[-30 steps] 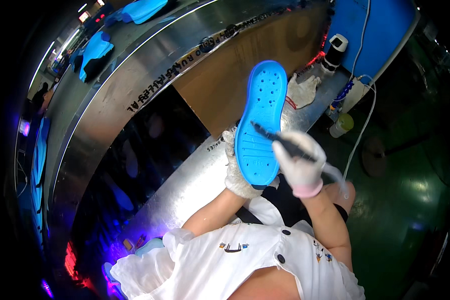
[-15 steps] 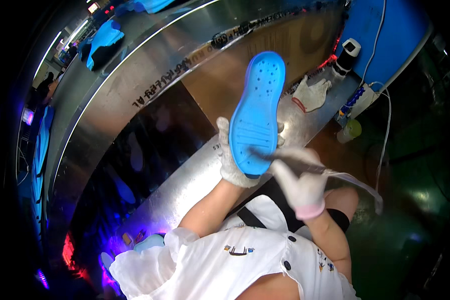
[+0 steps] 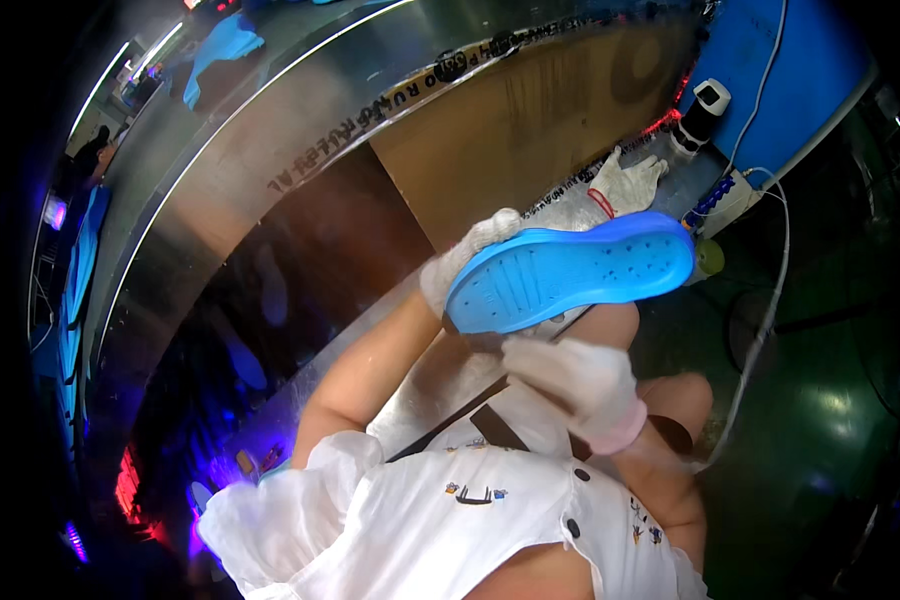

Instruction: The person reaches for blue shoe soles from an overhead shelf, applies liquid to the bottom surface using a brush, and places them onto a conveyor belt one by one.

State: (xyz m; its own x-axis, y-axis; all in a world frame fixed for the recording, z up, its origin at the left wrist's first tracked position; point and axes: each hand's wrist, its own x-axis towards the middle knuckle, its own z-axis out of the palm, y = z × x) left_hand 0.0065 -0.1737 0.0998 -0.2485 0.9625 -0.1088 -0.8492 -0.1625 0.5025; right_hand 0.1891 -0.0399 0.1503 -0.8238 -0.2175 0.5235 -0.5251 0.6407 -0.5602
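A blue shoe sole (image 3: pixel 570 270) lies nearly level in front of me, its hollow, ribbed and holed side facing up. My left hand (image 3: pixel 470 258), in a whitish knit glove, is closed around its heel end at the left. The toe end points right. Just below the sole is my right hand (image 3: pixel 580 390), in a white glove with a pink cuff, smeared by motion. It is closed on a slim brush-like tool, mostly lost in the blur. A dark streak shows by the heel's lower edge.
A loose knit glove (image 3: pixel 630 187) lies on the metal ledge behind the sole. Beyond are a black-and-white device (image 3: pixel 705 110), a blue panel (image 3: pixel 800 70) and a hanging white cable (image 3: pixel 782 260). A curved metal conveyor edge (image 3: pixel 220 180) runs along the left, with blue pieces (image 3: pixel 225 50) on it.
The sole has turned from upright, toe away from me, to nearly level with its toe at the right. My left hand has turned with it. My right hand has moved slightly down and left.
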